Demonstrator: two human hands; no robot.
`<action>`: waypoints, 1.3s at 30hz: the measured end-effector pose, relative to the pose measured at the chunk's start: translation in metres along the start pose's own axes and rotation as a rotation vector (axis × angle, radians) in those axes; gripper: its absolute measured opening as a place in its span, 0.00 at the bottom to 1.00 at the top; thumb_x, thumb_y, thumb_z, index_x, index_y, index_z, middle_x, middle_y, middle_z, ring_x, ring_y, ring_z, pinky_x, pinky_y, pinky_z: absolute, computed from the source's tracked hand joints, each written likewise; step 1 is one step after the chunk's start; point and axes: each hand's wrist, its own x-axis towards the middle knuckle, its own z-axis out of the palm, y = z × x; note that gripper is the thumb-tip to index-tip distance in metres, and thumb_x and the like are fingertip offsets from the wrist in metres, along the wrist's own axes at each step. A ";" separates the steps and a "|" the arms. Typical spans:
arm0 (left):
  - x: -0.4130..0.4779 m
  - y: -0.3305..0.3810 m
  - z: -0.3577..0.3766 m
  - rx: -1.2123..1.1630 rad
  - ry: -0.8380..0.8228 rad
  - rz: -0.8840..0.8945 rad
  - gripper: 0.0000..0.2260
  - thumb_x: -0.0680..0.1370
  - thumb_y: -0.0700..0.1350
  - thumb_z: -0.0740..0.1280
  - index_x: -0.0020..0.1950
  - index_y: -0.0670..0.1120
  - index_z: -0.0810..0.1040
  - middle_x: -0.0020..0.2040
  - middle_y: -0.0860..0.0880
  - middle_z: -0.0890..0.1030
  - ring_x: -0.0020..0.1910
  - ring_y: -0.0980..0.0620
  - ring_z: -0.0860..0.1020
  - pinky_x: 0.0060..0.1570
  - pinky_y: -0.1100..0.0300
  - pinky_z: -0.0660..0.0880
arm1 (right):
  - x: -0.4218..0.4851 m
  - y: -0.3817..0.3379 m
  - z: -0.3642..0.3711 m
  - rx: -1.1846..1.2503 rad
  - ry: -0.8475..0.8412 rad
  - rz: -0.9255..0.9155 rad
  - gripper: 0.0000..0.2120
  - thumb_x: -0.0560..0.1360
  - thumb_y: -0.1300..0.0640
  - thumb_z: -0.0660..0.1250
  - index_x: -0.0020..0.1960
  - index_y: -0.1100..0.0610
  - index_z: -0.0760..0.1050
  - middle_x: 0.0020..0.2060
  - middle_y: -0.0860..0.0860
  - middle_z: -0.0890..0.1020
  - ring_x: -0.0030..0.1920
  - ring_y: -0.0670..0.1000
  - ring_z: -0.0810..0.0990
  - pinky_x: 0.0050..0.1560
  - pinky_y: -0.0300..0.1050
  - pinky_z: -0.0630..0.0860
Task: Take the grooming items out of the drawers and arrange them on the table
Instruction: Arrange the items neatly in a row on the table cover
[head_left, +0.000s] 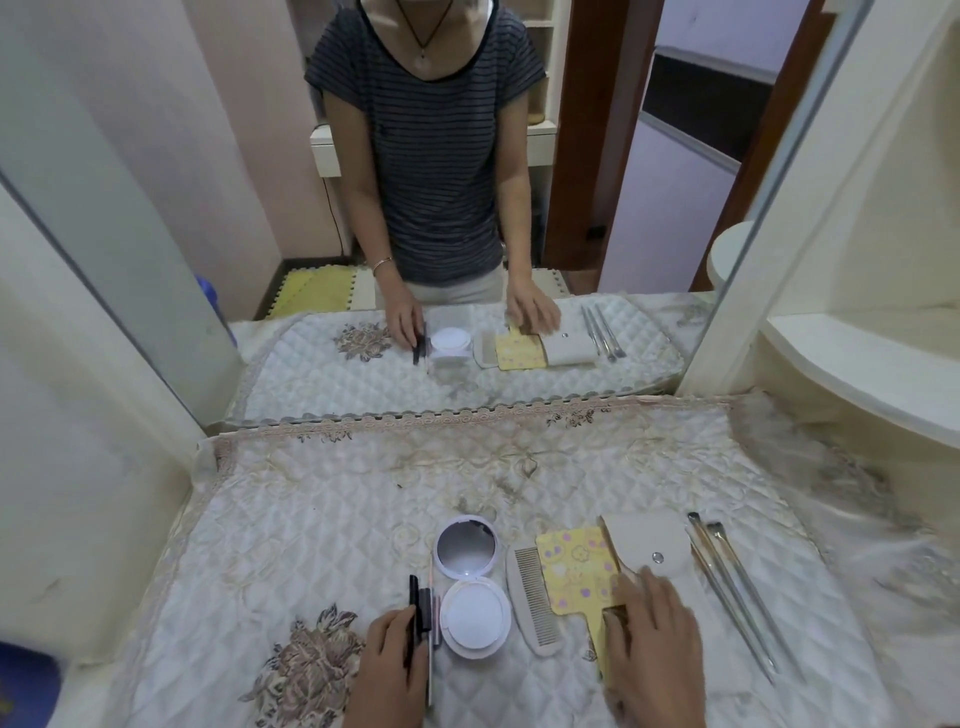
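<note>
Black pens (415, 605) sat pinched in the curled fingers (397, 631) of the left hand (392, 667), apparently for aligning, while the right hand (652, 642) pressed flat fingers (631, 590) on the yellow paddle (574, 571).

Wall mirror (249, 156), quilted floral cloth (322, 519), white side shelves (872, 364)

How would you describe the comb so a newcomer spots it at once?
On the quilted cloth below the wall mirror, a row of items lies near the front edge. The comb sits between the round open compact and the yellow paddle. It is the only toothed piece: pale, narrow, with fine teeth facing the paddle.
</note>
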 end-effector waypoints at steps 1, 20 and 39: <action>0.000 0.000 0.000 0.001 0.001 0.005 0.17 0.68 0.53 0.58 0.54 0.49 0.74 0.51 0.56 0.69 0.48 0.55 0.72 0.48 0.67 0.67 | 0.003 0.006 -0.001 -0.047 -0.010 0.026 0.24 0.72 0.45 0.51 0.63 0.51 0.73 0.65 0.53 0.76 0.67 0.52 0.64 0.64 0.51 0.59; 0.016 0.021 -0.002 0.165 0.011 0.235 0.22 0.78 0.61 0.47 0.54 0.48 0.73 0.50 0.42 0.82 0.48 0.52 0.72 0.48 0.66 0.69 | 0.037 0.057 -0.038 0.007 -0.119 0.308 0.21 0.80 0.56 0.53 0.72 0.54 0.60 0.74 0.55 0.61 0.74 0.57 0.56 0.71 0.57 0.57; 0.013 0.011 0.004 0.225 -0.046 0.238 0.17 0.66 0.52 0.59 0.54 0.53 0.71 0.56 0.52 0.70 0.50 0.51 0.70 0.41 0.55 0.79 | 0.035 0.056 -0.039 -0.075 -0.146 0.311 0.22 0.79 0.57 0.52 0.73 0.50 0.59 0.74 0.47 0.60 0.72 0.51 0.58 0.70 0.50 0.61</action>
